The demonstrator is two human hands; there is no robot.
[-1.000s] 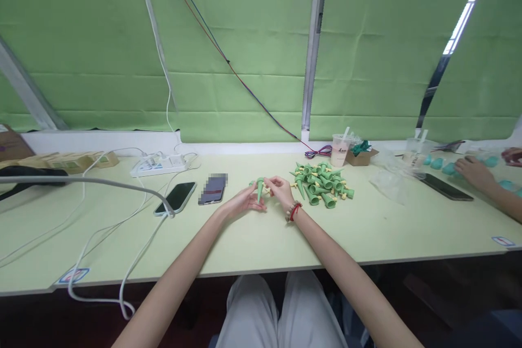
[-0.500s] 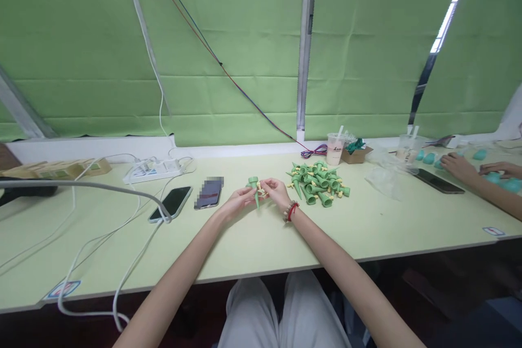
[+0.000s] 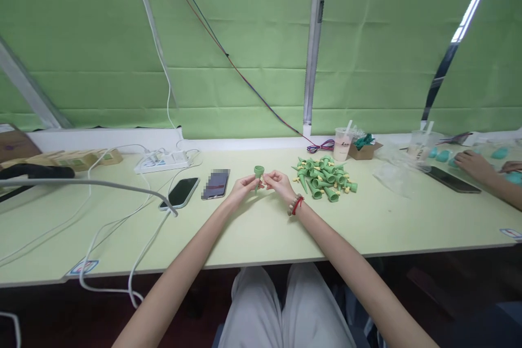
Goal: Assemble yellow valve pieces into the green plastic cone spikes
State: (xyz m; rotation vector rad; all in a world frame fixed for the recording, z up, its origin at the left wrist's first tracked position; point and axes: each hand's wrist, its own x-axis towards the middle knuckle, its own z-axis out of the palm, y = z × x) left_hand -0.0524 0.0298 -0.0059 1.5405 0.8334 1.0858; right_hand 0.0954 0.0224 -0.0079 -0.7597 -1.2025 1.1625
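Observation:
A green plastic watering spike (image 3: 259, 171), with a hollow cup-like top turned partly toward me, is held above the table in front of me. My left hand (image 3: 243, 190) pinches it from the left side, and its narrow lower end is partly hidden by the fingers. My right hand (image 3: 280, 186) is closed at the spike's right side, thumb and fingertips on a small yellow piece that is mostly hidden. Just right of my right hand lies a pile of similar green spikes (image 3: 326, 178), many with small yellow pieces attached.
Two phones (image 3: 179, 193) and a power strip (image 3: 163, 162) with white cables lie to the left. Behind the pile stand a drink cup (image 3: 342, 144) and a small cardboard box (image 3: 364, 151). Farther right are a plastic bag (image 3: 395, 176), another phone (image 3: 452, 179) and a co-worker's hand (image 3: 473, 166) near teal pieces.
The spike has been tilted, so its hollow top now shows and its point is less visible. Both hands remain together on it. The whole view has shifted slightly.

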